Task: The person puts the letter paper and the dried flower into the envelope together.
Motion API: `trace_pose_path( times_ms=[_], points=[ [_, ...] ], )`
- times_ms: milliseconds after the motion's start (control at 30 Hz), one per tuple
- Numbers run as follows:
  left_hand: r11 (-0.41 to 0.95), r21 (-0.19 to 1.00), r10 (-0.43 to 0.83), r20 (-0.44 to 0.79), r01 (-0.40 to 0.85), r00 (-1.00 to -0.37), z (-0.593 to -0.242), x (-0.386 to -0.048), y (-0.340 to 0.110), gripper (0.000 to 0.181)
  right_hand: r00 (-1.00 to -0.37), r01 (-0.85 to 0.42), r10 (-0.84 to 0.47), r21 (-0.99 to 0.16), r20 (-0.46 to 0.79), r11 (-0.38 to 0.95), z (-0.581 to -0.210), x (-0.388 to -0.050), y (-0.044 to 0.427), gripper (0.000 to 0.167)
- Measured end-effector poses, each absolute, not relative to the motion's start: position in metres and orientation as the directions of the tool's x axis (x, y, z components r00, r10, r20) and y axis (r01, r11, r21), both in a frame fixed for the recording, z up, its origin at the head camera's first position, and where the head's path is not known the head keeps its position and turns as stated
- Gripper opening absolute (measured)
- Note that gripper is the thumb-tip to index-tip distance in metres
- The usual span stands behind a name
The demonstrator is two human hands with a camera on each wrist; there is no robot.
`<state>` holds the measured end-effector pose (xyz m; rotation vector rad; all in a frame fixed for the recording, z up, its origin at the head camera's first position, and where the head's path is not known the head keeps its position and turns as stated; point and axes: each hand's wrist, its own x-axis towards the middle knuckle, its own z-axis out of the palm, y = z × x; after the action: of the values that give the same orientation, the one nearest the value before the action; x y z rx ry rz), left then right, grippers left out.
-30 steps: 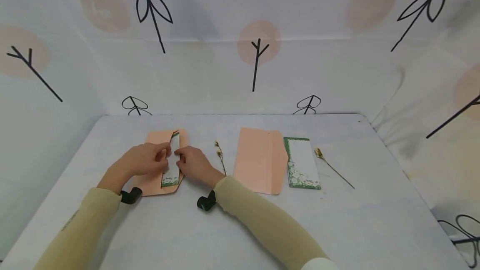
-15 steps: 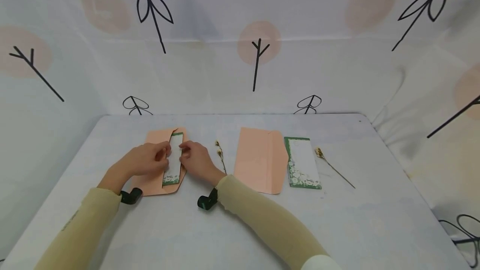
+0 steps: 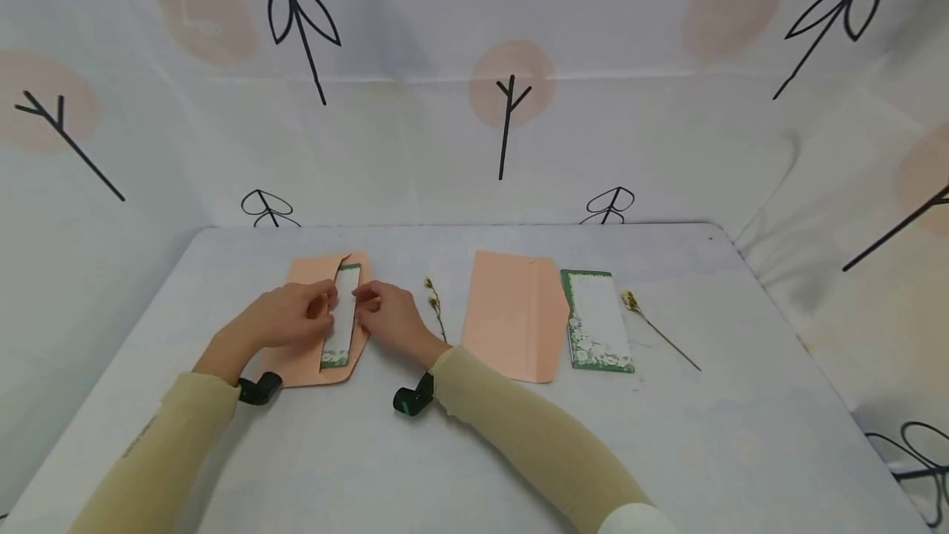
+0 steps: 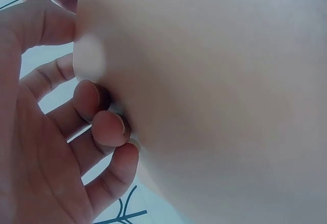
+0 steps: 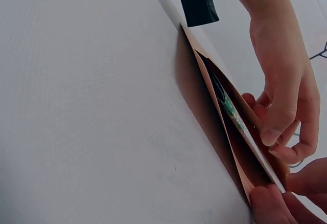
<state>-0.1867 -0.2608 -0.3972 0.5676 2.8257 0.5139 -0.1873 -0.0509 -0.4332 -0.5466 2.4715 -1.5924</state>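
In the head view my left hand [image 3: 292, 316] holds the opening edge of a peach envelope [image 3: 304, 270] at the table's left. The left wrist view shows its fingers [image 4: 110, 128] curled at the edge of the envelope [image 4: 230, 81], which fills much of that view. Partly inside the envelope sits a white card with a green floral border [image 3: 343, 328]. My right hand [image 3: 396, 321] pinches the card's right edge. Seen from the right wrist, the card [image 5: 245, 132] stands between the parted envelope layers, with right-hand fingers [image 5: 268, 203] at its near end.
To the right lies a second peach envelope [image 3: 500, 311], its flap edge touching or close to another green-bordered card [image 3: 600, 320]. One dried flower stem [image 3: 433, 303] lies just beyond my right hand, and another [image 3: 660, 332] at the far right.
The right hand shifts slightly right with the card's edge, then a touch back left, so a little more of the card's width shows than a second ago. The left hand stays in place.
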Motion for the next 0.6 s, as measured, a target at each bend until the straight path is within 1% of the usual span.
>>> trace_pose_path(
  times_ms=[233, 600],
  points=[
    [0.866, 0.388, 0.398, -0.148, 0.317, -0.905, -0.3976, -0.1857, -0.2615, 0.011, -0.917, -0.180, -0.398, -0.922, 0.032, 0.342, -0.4337, -0.1852, -0.0520, 0.023],
    [0.832, 0.421, 0.439, -0.100, 0.362, -0.893, -0.3979, -0.1829, -0.2633, 0.010, -0.890, -0.120, -0.456, -0.949, -0.027, 0.291, -0.4310, -0.1812, -0.0563, 0.026]
  ],
)
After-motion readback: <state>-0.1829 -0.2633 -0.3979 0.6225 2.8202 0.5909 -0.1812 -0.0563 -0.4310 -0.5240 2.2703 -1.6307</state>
